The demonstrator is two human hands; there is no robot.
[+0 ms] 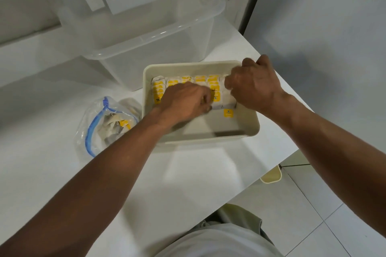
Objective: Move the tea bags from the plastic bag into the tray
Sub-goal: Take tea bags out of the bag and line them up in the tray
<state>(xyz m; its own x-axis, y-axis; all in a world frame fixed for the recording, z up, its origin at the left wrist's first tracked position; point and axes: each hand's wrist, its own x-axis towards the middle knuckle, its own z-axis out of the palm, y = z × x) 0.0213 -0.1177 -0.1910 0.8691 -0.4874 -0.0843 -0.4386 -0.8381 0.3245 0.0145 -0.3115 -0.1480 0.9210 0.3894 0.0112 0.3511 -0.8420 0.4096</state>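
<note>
Head view: packing step in the tray [208, 139] at frame centre, right hand [251, 87] grasping tea bags [200, 79] at row's right end, left hand [184, 101] grip too blurred to tell; next, likely reach into plastic bag [94, 125], centre left.

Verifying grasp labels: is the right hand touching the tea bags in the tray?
Touching. Head view: the right hand curls its fingers round tea bags in the tray.

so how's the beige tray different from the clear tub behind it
The tray is opaque beige; the tub is see-through. The tray is low and smaller; the tub stands taller and wider. The tray holds rows of tea bags; no tea bags show in the tub. Both are rounded rectangles on the white table.
</note>
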